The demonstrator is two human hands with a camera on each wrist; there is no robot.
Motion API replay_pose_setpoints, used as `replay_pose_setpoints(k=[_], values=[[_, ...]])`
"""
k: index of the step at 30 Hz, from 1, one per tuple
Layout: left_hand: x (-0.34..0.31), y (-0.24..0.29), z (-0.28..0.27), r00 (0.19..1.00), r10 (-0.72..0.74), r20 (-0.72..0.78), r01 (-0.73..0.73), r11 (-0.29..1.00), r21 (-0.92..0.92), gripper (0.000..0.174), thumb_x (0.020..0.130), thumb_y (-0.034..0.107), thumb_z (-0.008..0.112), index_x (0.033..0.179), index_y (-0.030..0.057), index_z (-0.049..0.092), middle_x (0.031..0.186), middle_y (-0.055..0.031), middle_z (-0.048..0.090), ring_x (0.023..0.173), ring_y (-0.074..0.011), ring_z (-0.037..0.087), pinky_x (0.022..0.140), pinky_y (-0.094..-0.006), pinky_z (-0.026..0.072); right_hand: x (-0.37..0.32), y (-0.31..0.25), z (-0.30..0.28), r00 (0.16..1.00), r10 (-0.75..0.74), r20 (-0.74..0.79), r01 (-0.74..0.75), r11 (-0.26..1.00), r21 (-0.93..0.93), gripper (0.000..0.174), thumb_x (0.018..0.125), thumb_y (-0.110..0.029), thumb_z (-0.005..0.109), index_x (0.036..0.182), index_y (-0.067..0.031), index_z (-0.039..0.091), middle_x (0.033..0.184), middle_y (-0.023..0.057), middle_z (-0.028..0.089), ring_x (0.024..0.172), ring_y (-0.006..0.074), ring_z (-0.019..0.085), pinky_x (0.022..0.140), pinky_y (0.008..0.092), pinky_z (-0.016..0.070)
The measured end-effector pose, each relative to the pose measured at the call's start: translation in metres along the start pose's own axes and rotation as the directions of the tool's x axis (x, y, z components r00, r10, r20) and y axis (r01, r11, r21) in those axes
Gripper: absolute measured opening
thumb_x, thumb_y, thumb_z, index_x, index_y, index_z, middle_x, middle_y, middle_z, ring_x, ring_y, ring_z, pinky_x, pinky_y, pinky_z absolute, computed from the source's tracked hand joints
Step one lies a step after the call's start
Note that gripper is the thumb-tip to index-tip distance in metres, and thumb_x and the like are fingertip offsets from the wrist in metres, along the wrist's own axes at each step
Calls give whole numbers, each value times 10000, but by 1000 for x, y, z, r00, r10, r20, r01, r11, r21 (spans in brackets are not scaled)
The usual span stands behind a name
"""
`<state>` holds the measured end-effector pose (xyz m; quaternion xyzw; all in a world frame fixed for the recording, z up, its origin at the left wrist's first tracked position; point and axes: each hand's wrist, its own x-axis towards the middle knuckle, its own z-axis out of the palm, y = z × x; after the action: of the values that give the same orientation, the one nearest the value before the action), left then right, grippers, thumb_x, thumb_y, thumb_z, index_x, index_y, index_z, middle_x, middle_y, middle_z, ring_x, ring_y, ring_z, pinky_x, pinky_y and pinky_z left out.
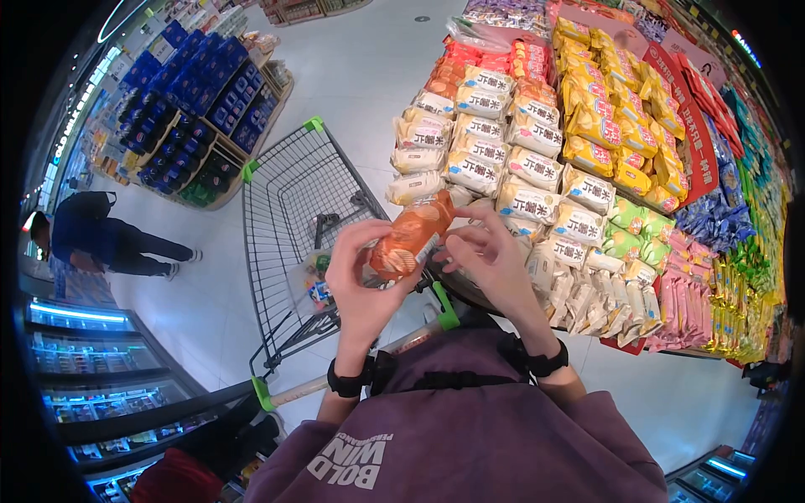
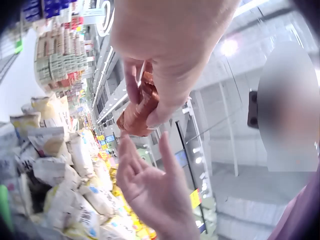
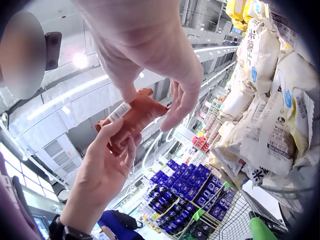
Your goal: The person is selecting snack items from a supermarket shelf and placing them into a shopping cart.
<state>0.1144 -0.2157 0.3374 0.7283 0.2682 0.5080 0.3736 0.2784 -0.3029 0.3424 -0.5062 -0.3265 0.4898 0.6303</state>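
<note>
Head view. Packet, orange-brown (image 1: 411,235), one: centre of the frame, lifted clear of the display. Left hand (image 1: 360,281): thumb and fingers curled round the packet's left end. Right hand (image 1: 490,256): just right of it, fingers part bent and spread, no grip evident; contact cannot be told. Shopping cart (image 1: 314,125): left of centre. White packets (image 1: 528,201): upper right of centre. Hazard: support appears one-handed; should the left thumb slacken on the wrapper, the packet could drop towards cart or floor.

Left wrist view. Packet at centre, below the left hand; right hand under it, thumb and fingers well parted. White packets, lower left, lying at mixed angles. Hazard: a knock from a sleeve or wrist could set loose ones sliding.

Right wrist view. Packet at centre, tilted, white label (image 3: 119,112) near the left thumb; right hand above, thumb close to the upper edge. Hazard: pressing from both sides would likely crush brittle contents, or strain the seam.
</note>
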Motion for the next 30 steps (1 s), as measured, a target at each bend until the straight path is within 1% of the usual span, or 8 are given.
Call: replay_pose_setpoints(k=[1, 4, 12, 15, 17, 22, 24, 30], values=[[-1, -3, 2, 994, 105, 0, -104, 988, 112, 505, 578, -57, 778, 1046, 65, 630, 1098, -108, 616, 969, -270, 614, 788, -337, 511, 1, -1, 1, 1000, 6, 14, -7, 999, 40, 527, 891, -177, 701, 1299, -5, 415, 1061, 155, 657, 936, 187, 662, 766, 289, 545], [-7, -7, 6, 968, 238, 81, -251, 931, 266, 545, 554, -84, 754, 1063, 67, 634, 1103, -109, 614, 991, -298, 605, 814, -367, 503, 2, 0, 3, 1000, 9, 27, -12, 993, 116, 531, 904, -174, 684, 1316, 4, 401, 1049, 162, 663, 922, 178, 663, 767, 288, 550], [5, -3, 15, 878, 411, 245, -462, 861, 212, 632, 605, -200, 590, 1184, 50, 637, 1189, -152, 632, 1097, -322, 611, 928, -384, 492, 9, 1, -4, 999, -41, -26, 45, 988, 147, 614, 870, -127, 715, 1363, -4, 371, 1182, 164, 613, 1054, 178, 618, 848, 309, 536], [1, -3, 12, 958, 210, 194, -238, 962, 131, 540, 728, -197, 524, 1225, -2, 605, 1295, -183, 585, 1134, -313, 605, 975, -392, 475, 9, -3, -4, 996, -84, -37, 88, 989, 121, 640, 856, -112, 724, 1375, -9, 365, 1199, 162, 606, 1083, 189, 608, 908, 323, 506], [1, -1, 14, 989, 39, 145, -28, 996, -81, 496, 789, -155, 495, 1266, -37, 559, 1289, -192, 586, 1145, -283, 599, 986, -377, 462, 9, -5, -3, 996, -87, -21, 88, 990, 110, 660, 848, -113, 731, 1383, -9, 359, 1203, 159, 605, 1097, 188, 601, 934, 329, 488], [3, -5, 7, 926, -282, 252, 369, 820, -438, 408, 895, -86, 478, 1297, -31, 523, 1224, -171, 620, 1110, -188, 599, 967, -312, 453, 11, -3, -3, 989, -147, -21, 148, 988, 48, 624, 830, -125, 747, 1347, -2, 418, 1181, 122, 613, 1076, 156, 597, 888, 304, 493], [4, -7, 7, 882, -354, 310, 467, 738, -487, 397, 915, -46, 515, 1312, -30, 498, 1225, -165, 614, 1102, -179, 599, 966, -295, 447, 12, 0, -6, 985, -172, -11, 172, 985, -15, 585, 825, -126, 749, 1317, -1, 459, 1159, 102, 619, 1052, 140, 598, 852, 286, 494], [5, -2, 11, 879, -318, 356, 456, 782, -425, 588, 752, -40, 761, 1284, -15, 512, 1169, -98, 631, 970, -118, 625, 894, -273, 487, 10, 5, -7, 990, -139, 19, 139, 990, 25, 543, 818, -133, 753, 1281, -7, 500, 1119, 79, 626, 1011, 123, 602, 790, 264, 490]])
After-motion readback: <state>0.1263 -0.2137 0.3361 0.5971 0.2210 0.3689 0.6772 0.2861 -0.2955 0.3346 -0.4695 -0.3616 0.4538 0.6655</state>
